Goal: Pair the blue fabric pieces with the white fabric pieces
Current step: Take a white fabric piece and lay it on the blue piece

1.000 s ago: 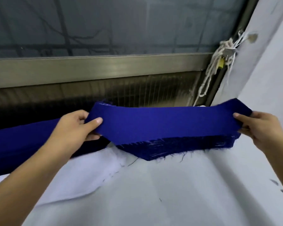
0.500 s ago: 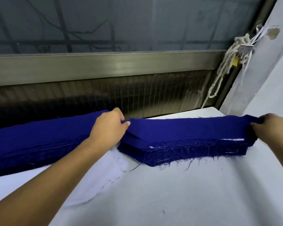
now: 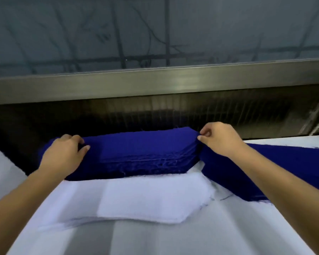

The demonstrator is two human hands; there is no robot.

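Observation:
A stack of blue fabric pieces lies along the far edge of the table, with frayed threads on its near side. My left hand grips the stack's left end, fingers curled over the top piece. My right hand pinches the top piece's right corner between thumb and fingers. A stack of white fabric pieces lies just in front of the blue stack. A second blue stack lies to the right, under my right forearm.
The table is covered in white cloth. Behind the stacks runs a metal rail with a dark wire mesh below it and a window above.
The view has swung left. Both hands left the right-hand blue stack, where the lifted piece was laid down, and now hold the top of the left-hand blue stack.

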